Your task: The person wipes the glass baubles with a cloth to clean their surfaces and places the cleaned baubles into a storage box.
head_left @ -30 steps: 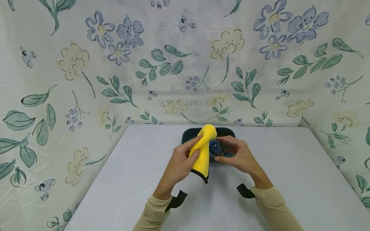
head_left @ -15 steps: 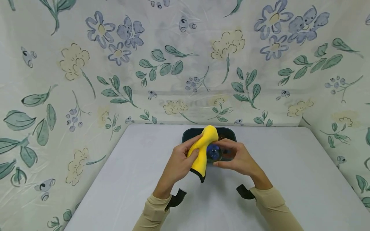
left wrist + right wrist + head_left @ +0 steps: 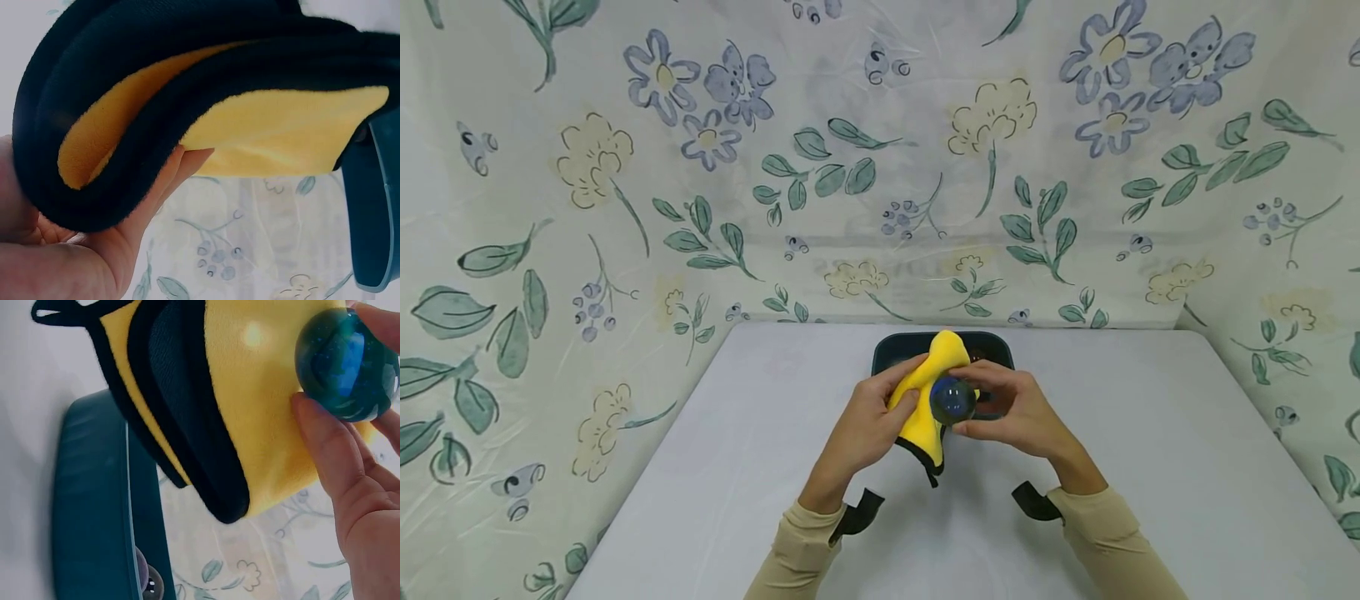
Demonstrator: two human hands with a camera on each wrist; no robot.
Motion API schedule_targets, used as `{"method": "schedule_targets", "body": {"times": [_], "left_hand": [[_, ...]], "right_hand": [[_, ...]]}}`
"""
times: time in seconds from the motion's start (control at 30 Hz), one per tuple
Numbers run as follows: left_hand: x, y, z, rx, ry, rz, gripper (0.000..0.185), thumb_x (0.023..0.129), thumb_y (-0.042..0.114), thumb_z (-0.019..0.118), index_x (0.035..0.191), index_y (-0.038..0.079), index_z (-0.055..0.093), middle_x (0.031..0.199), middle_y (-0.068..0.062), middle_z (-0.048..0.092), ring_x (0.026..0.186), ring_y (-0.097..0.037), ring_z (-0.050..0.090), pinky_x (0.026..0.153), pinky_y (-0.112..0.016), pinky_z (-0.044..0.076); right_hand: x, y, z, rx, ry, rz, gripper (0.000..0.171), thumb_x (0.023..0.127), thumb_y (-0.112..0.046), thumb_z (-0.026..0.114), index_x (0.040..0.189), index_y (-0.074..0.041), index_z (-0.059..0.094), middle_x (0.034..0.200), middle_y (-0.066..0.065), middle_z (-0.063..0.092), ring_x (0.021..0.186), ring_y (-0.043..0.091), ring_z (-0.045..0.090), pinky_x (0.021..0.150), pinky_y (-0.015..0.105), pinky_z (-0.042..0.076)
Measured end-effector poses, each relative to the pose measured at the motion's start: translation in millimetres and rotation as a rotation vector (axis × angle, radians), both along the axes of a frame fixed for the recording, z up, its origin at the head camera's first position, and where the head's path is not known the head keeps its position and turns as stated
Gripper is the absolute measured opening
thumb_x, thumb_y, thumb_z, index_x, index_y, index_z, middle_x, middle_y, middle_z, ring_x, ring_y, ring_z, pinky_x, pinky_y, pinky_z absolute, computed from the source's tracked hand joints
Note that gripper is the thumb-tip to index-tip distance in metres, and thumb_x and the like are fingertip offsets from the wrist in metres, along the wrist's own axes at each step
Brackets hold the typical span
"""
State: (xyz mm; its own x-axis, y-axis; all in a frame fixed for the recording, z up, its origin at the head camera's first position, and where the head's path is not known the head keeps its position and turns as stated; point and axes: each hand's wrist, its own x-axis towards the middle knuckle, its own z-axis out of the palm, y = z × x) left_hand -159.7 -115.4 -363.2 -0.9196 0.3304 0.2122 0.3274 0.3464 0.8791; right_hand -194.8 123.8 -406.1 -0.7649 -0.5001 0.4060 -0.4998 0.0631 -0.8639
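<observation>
The left hand [image 3: 867, 425] grips a folded yellow cloth [image 3: 928, 392], its fingers curled round the folds; the left wrist view shows the cloth's black edging bunched against the palm [image 3: 94, 250]. The right hand [image 3: 1015, 408] pinches a blue glass ball [image 3: 953, 400] between thumb and fingers. In the right wrist view the ball [image 3: 347, 362] lies against the yellow face of the cloth [image 3: 262, 400], touching it, with the thumb [image 3: 325, 444] pressed at its lower side. Both hands are raised above the table [image 3: 1150, 467], close together near its far middle.

Just behind the hands sits a dark teal tray [image 3: 891, 350] on the table, partly hidden by the cloth and the fingers. In the right wrist view the tray [image 3: 87, 506] shows its rim, and something small, round and glassy [image 3: 149, 584] sits inside it, perhaps another ball, though it is too dim to be sure.

Both forearms wear beige sleeves [image 3: 805, 550], with a black strap [image 3: 859, 517] at each wrist. A flowered sheet [image 3: 700, 167] hangs behind and beside the table as a backdrop.
</observation>
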Motion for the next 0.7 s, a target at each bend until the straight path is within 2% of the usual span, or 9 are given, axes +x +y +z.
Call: {"method": "schedule_targets", "body": {"times": [0.17,0.43,0.7], "left_hand": [[-0.9,0.7,-1.5,-0.001,-0.010,-0.003,0.048,0.106,0.012,0.053,0.153,0.006,0.049,0.131,-0.018,0.065,0.084,-0.017,0.064,0.076,-0.018,0.058],[-1.6,0.6,-3.1,-0.006,-0.032,-0.009,0.050,0.105,0.012,0.054,0.154,0.006,0.048,0.123,-0.018,0.067,0.084,-0.016,0.064,0.074,-0.019,0.058],[0.4,0.5,-2.8,0.016,-0.088,-0.015,0.052,0.105,0.013,0.054,0.156,0.006,0.044,0.120,-0.018,0.068,0.086,-0.017,0.065,0.077,-0.021,0.059]], "right_hand": [[0.0,-0.9,-0.3,-0.049,-0.012,-0.004,0.057,0.081,-0.002,0.083,0.135,-0.002,0.065,0.133,0.020,0.063,0.109,0.013,0.068,0.086,0.032,0.064],[0.4,-2.2,0.1,-0.098,-0.011,-0.035,0.058,0.081,0.003,0.081,0.136,-0.001,0.064,0.130,0.022,0.064,0.109,0.012,0.070,0.087,0.030,0.063],[0.4,-2.8,0.4,-0.128,-0.030,-0.051,0.057,0.081,0.005,0.080,0.135,0.001,0.063,0.132,0.021,0.062,0.110,0.012,0.070,0.088,0.029,0.063]]}}
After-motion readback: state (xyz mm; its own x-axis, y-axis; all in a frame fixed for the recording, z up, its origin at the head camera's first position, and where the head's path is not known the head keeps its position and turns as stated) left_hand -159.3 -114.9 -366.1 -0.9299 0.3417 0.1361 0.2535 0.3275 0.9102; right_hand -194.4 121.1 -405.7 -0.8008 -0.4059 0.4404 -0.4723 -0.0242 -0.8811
